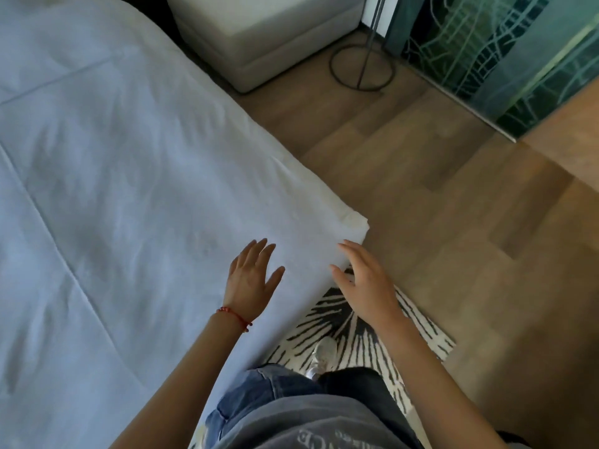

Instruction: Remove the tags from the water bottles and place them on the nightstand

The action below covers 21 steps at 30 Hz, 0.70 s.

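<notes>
Water bottles and their tags are not showing anywhere in this head view, so their place cannot be told; the pale cube [259, 37] at top centre may be the nightstand, cannot confirm. Left hand [249, 280] is hovering over or lying flat on the white duvet [113, 189] near the bed corner, fingers straight and spread, grip open and holding nothing; contact with the cloth is not clear. A red bead bracelet [233, 317] is sitting on the left wrist. Right hand [366, 283] is reaching out just beside the folded duvet corner [355, 226], fingers extended and relaxed, grip open, nothing in it; fingertips are near the duvet edge, touching or not cannot be told. Both hands are lying close together at the corner, apart from each other. Person is wearing a grey printed shirt [311, 426] and blue jeans [275, 387], standing on a black-and-white patterned rug [418, 322] with a white shoe [321, 354] showing. Wood floor [453, 205] is running right of the bed. A floor lamp's ring base [361, 68] is standing beside the cube, near a green patterned glass panel [492, 56].
</notes>
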Available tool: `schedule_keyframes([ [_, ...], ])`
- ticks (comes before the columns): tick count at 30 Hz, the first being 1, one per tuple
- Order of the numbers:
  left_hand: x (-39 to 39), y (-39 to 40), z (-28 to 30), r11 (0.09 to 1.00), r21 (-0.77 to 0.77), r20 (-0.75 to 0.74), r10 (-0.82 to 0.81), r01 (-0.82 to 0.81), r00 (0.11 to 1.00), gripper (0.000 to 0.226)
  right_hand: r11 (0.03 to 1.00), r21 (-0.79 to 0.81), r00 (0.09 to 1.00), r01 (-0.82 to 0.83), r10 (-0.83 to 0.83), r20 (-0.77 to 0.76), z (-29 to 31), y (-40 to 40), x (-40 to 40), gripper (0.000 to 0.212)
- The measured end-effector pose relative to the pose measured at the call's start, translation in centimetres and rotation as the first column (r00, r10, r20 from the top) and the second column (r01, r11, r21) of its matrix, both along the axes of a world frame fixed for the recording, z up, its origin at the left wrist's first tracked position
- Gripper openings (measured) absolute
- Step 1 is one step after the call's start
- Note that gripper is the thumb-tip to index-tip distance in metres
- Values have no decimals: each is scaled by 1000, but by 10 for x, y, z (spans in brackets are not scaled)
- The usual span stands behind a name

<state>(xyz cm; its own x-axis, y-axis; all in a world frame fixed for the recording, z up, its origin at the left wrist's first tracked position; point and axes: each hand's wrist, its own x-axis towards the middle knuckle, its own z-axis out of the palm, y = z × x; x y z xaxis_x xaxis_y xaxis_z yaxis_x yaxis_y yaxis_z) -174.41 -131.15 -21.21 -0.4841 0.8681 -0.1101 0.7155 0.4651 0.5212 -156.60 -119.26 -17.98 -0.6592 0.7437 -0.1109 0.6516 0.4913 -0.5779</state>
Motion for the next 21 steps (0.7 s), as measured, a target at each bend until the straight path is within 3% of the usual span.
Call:
schedule_keyframes([
  [13,45,224,6,979,-34,-64,-202,200,977,48,986,7,986,168,-168,-10,-8,193,60,48],
  [21,72,387,15,889,-21,-91,-458,458,884,47,902,0,902,431,-431,-6,-3,298,113,47],
])
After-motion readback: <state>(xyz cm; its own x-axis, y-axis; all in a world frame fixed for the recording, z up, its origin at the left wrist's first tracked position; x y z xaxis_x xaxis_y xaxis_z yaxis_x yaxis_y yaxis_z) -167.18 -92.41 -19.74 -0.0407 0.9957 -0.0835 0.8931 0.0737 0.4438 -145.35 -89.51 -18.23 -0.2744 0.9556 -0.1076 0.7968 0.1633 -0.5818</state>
